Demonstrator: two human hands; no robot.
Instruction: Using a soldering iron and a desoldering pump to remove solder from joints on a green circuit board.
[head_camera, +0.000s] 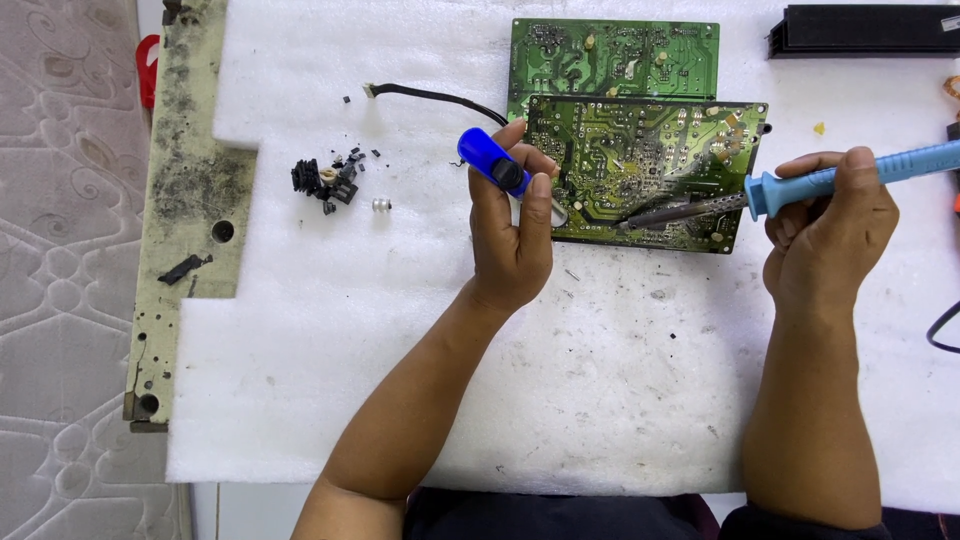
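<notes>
Two hands work over a green circuit board (640, 170) on white foam (400, 330).
Left hand (512, 235) is clenched around a blue desoldering pump (493, 161) at the board's left edge; right hand (830, 225) grips a blue-handled soldering iron (800, 185), its tip touching the board's lower middle.

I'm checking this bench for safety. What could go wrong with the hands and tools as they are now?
1. The soldering iron in the right hand has its tip on the nearer circuit board, close to the left hand; a slip might burn fingers.
2. The work lies on white foam sheet, which a hot tip could probably melt.
3. The loose black parts could scatter if bumped.
</notes>
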